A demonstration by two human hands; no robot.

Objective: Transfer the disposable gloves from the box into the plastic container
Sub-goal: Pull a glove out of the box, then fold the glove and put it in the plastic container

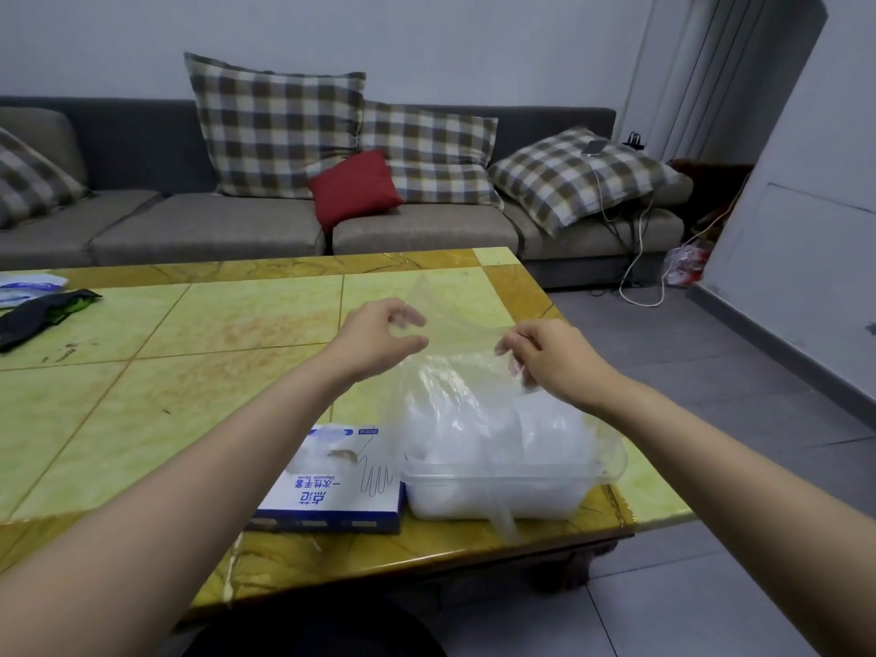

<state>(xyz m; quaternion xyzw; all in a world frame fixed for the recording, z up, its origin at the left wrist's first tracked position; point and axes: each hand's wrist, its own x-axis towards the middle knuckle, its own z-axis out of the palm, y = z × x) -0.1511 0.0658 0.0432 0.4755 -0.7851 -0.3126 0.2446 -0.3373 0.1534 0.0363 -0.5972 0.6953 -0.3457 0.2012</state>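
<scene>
**Progress.** The transfer is judged well advanced but not complete. The plastic container [502, 477] stands on the surface [189, 362] and already carries a glove heap [474, 429] that rises well above its rim; one loose glove tail [503, 519] hangs down over the container's front wall.

**Item in hand.** One clear glove [455, 324] is spread in the air above the container, on the far side of the heap. The right hand [545, 353], above the container's right end, pinches the glove's edge between thumb and curled fingers. The left hand [384, 334], above the container's left end, has its fingers curled at the opposite edge; motion blur hides the fingertips, so it cannot be told whether this hand grips the film or only touches it.

**Source.** The box [332, 486] lies flat just beside the container's left wall; its top opening faces up and pale film shows inside, so gloves remain to be moved; the quantity cannot be read.

**Remaining work.** Lower the spread glove onto the heap; tuck in the hanging tail; empty the box. The heap already overfills the container, so pressing it down is likely to be required.
</scene>
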